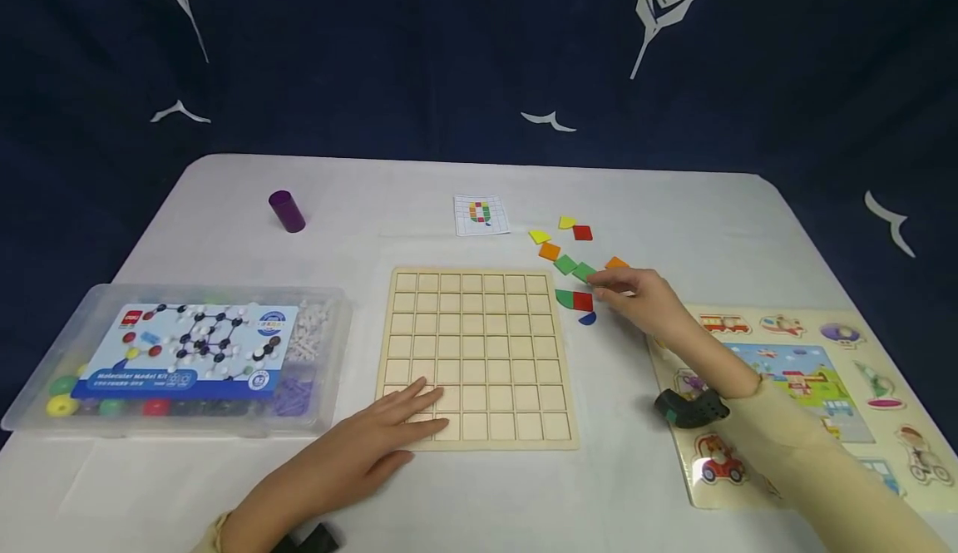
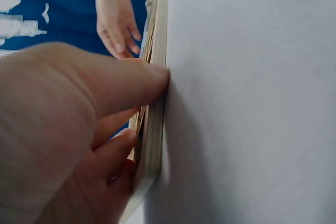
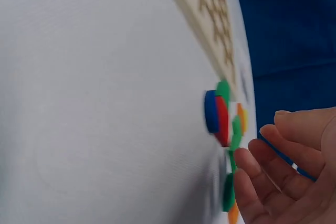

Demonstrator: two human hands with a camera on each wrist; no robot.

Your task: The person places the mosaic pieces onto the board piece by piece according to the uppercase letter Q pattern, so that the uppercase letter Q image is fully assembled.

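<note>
We see a pale wooden grid board (image 1: 472,323) near the middle of the white surface (image 1: 614,474), thin and marked off by narrow lines into square cells; beyond its far right corner and down along its right side lie flat, glossy tiles in bright plain colours, some square, some with a rounded edge; the left grip (image 1: 377,436) is released, its fingers spread over the board's near left corner, and the left wrist view shows the thumb against the board's edge; the right grip (image 1: 636,297) is also released, fingers loosely bent and thumb apart, just beside the green tiles (image 1: 565,264), though we cannot tell whether a fingertip touches one; counting, we find one board with seven columns and seven rows; from above we make out two yellow tiles (image 1: 567,222), two orange tiles (image 1: 550,251), two red tiles (image 1: 582,233), three green ones and one half-round blue tile (image 1: 588,318), and the right grip may cover more; past the board lies one small card (image 1: 481,215) printed with a coloured pattern; we also count one purple cylinder (image 1: 288,212), one clear molecular kit case (image 1: 180,362) on the left and one picture board (image 1: 793,387) under the right forearm.
</note>
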